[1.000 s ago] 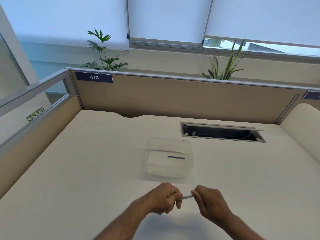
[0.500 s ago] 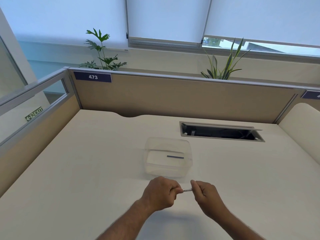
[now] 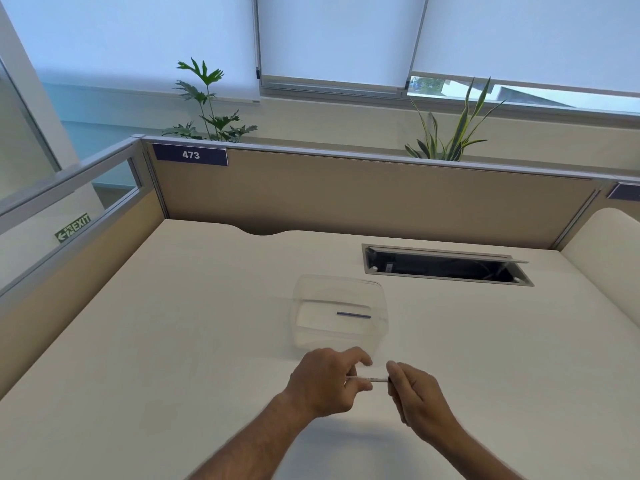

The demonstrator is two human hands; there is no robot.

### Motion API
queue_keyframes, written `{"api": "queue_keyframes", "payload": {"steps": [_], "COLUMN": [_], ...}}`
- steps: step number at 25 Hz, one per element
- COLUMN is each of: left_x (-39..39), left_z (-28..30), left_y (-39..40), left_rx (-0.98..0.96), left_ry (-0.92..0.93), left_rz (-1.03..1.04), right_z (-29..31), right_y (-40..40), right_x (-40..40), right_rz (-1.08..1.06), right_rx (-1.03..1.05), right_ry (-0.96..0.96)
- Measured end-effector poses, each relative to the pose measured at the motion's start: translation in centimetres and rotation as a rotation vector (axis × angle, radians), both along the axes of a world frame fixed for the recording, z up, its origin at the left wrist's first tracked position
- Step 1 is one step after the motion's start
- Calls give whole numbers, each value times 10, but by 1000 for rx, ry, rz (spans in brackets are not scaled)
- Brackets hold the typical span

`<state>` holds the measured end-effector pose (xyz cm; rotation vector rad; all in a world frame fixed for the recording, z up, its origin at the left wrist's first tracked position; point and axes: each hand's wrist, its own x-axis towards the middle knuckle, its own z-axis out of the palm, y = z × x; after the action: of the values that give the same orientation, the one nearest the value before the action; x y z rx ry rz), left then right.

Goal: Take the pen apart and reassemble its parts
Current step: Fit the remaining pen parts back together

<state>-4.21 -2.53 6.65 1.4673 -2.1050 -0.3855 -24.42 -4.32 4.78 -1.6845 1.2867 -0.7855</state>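
Pen [image 3: 372, 379] pinched level between left hand [image 3: 325, 384] and right hand [image 3: 417, 396], both closed on its ends, just near of tub [image 3: 301, 327]. Dark rod [image 3: 353, 315] inside tub.

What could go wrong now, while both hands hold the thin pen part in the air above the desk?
1. The pen part is pinched only at its ends by the left hand and right hand; it may slip or bend.
2. If dropped, it might roll on the desk, missing the clear container.
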Motion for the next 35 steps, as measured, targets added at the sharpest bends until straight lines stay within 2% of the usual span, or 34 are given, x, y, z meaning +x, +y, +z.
{"api": "queue_keyframes", "payload": {"steps": [4,7,10,12,14,18,20,21,22,25,28,30,32,35], "left_x": [1,1,-1,-1,0,3,2,2,2,3,1,-1,-2,0], "left_z": [7,6,3,0,-4,-10,-11,-11,-11,-7,-5,-6,-6,-5], "left_y": [-3,-3,-2,-2,-3,-4,-3,-3,-4,-7,-7,-6,-5,-6], "left_rx": [164,289,273,197,103,-44,-73,-74,-71,-42,27,50,51,19], "left_ry": [72,126,144,110,30,-180,-194,-172,-147,-79,0,37,49,1], "left_rz": [-93,-168,-172,-149,-121,-118,-129,-127,-120,-107,-136,-161,-163,-134], "right_z": [3,2,2,2,6,20,27,29,27,14,6,3,5,9], "right_y": [-3,-4,-2,-1,0,-1,-1,-1,-1,4,0,-2,-1,3], "right_x": [-13,-14,-9,-5,1,4,1,0,0,-6,-17,-17,-12,-1], "right_rz": [120,183,140,87,58,46,44,45,45,67,162,181,140,60], "right_rx": [-429,-626,-716,-697,-534,220,430,449,353,-323,-651,-750,-753,-540], "right_ry": [262,365,384,363,379,207,160,125,114,396,455,451,406,314]}}
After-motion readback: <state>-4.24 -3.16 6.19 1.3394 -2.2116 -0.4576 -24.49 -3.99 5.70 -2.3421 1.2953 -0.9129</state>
